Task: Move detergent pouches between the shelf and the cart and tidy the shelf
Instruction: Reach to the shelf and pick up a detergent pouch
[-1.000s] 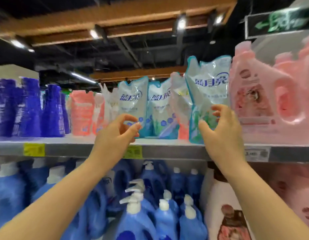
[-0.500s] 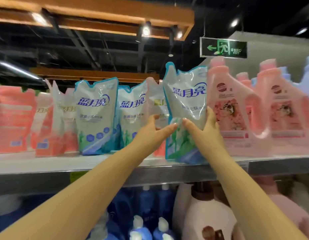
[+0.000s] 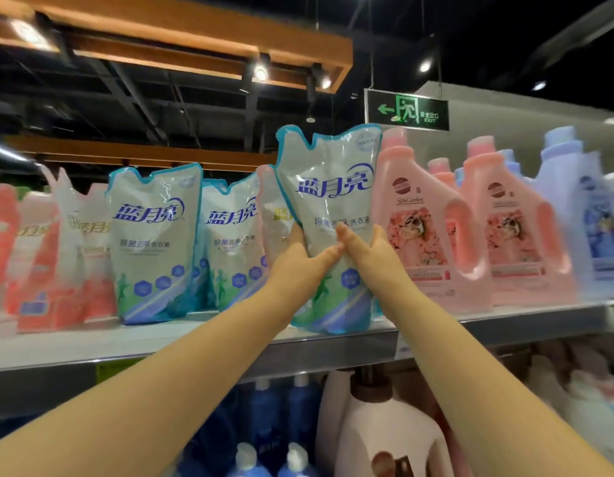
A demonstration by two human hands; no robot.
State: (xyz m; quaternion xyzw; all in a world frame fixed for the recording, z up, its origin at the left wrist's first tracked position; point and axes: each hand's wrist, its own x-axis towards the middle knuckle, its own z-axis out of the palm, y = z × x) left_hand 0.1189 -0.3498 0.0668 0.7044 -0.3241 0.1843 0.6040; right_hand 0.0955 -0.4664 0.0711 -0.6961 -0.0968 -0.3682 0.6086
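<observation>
A white and blue detergent pouch [image 3: 329, 187] stands upright at the front edge of the grey shelf [image 3: 195, 342]. My left hand [image 3: 298, 266] grips its left side with the thumb across the front. My right hand [image 3: 371, 249] grips its right side, thumb on the front too. Two more pouches of the same kind [image 3: 154, 242] [image 3: 233, 242] stand further back to the left. A pale pink pouch [image 3: 274, 215] is partly hidden behind the held one. No cart is in view.
Pink detergent jugs [image 3: 426, 228] stand close on the right of the held pouch, then pale blue bottles [image 3: 570, 201]. Red and white pouches [image 3: 58, 256] fill the shelf's left. Blue pump bottles [image 3: 274, 418] and a white jug [image 3: 381, 428] sit on the shelf below.
My left hand moved right from the shelf edge and took hold of the pouch beside my right hand. Both thumbs now press its front. The view swung right and closer.
</observation>
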